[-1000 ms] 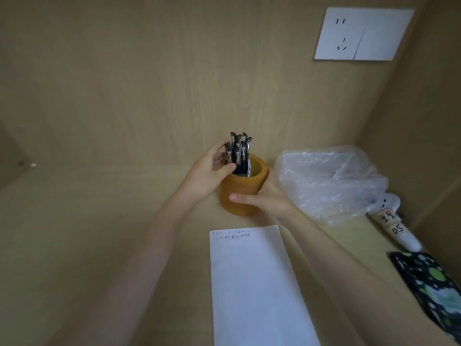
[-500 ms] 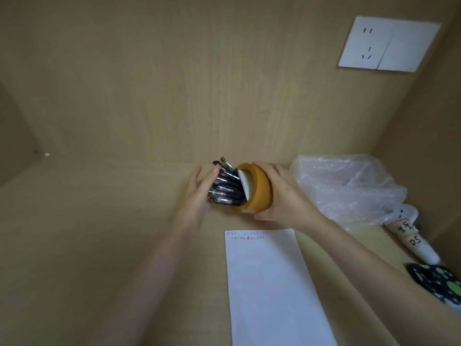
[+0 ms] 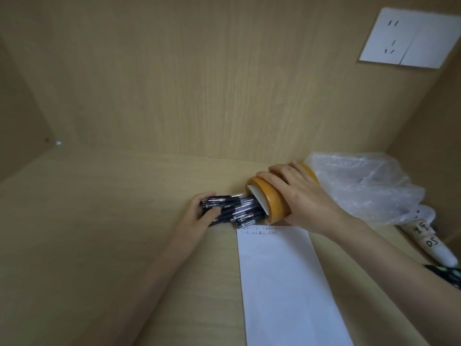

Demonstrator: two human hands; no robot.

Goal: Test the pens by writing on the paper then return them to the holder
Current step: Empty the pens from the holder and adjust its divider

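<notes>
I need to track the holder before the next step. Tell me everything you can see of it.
The holder is a round orange-brown cup with a pale lining. It lies tipped on its side, mouth facing left, above the paper's top edge. The right hand grips it from above. Dark pens spill from its mouth into the left hand. Bubble wrap sits behind.

We are now tipping the holder fully onto its side with our right hand, while our left hand is drawing the pens further out.

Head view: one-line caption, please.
Right hand tips the holder sideways; left hand grips the pens above the paper.
</notes>
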